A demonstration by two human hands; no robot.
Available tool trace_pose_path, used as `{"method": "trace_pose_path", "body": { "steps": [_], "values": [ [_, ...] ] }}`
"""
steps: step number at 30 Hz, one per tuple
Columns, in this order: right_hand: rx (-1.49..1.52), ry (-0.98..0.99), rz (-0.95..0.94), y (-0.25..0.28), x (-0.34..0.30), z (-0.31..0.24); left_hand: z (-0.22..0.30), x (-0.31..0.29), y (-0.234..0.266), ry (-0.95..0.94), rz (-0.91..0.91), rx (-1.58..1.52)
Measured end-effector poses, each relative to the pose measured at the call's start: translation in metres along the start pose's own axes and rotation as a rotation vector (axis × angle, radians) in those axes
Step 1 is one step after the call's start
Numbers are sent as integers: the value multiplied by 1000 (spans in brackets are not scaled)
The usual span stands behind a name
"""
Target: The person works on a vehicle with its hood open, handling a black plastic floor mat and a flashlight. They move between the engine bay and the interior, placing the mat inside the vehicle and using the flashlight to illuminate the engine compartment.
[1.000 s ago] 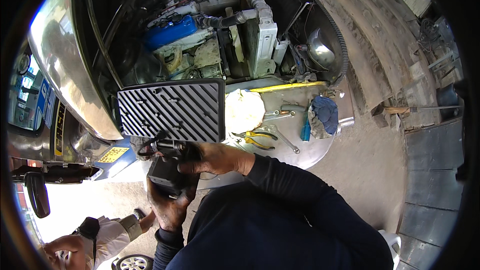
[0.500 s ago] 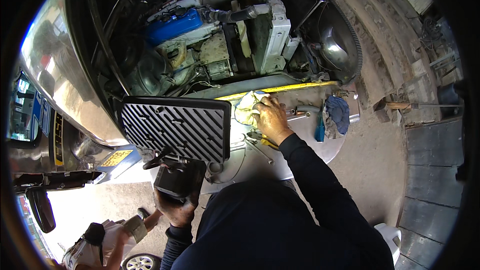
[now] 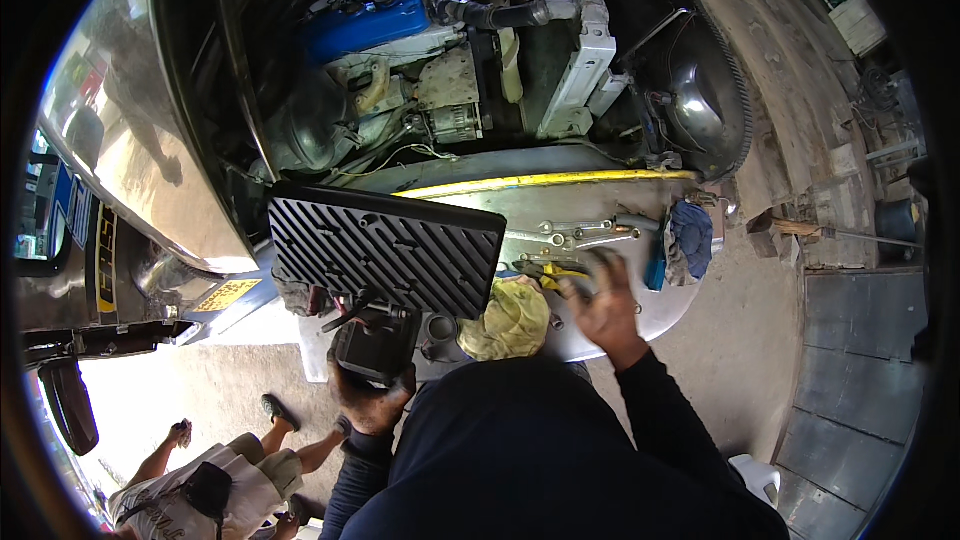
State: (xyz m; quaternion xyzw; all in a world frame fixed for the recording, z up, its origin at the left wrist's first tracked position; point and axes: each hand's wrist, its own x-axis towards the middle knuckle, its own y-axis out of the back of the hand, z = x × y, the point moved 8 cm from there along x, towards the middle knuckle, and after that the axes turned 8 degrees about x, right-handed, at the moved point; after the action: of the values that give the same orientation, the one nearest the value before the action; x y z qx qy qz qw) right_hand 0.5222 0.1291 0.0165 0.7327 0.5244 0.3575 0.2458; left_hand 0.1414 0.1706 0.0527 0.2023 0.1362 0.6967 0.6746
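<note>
My left hand [image 3: 372, 402] is closed round the block-shaped base of a black work light [image 3: 385, 250] with a ribbed back. The panel stands tilted over the silver metal surface [image 3: 655, 310] and hides part of it. A crumpled yellow-green cloth [image 3: 508, 318] lies against the panel's lower right corner. To the right of the cloth, my right hand [image 3: 608, 315] hovers with spread, slightly blurred fingers and nothing seen in it. Closest to its fingertips are yellow-handled pliers [image 3: 565, 275]. Beyond them lie several wrenches [image 3: 608, 238].
An engine bay with a blue engine cover [image 3: 372, 25] lies open ahead, edged by a yellow strip [image 3: 540, 180]. A blue-grey rag [image 3: 690, 240] rests at the surface's right end. Another person [image 3: 205, 490] is at lower left; a white plastic object [image 3: 757, 480] stands at lower right.
My right hand has let go of the yellow-green cloth, which now lies nearer to me, and has moved right and toward me. The whole view has shifted a little.
</note>
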Motion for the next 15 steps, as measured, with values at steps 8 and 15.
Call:
{"method": "trace_pose_path", "body": {
  "steps": [8, 15],
  "values": [
    [-587, -579, 47, 72, -37, 177, -34, 23, -17, -44, -19, 56],
    [-518, -350, 49, 49, -44, 151, -63, 31, -32, -18, -25, -51]
  ]
}}
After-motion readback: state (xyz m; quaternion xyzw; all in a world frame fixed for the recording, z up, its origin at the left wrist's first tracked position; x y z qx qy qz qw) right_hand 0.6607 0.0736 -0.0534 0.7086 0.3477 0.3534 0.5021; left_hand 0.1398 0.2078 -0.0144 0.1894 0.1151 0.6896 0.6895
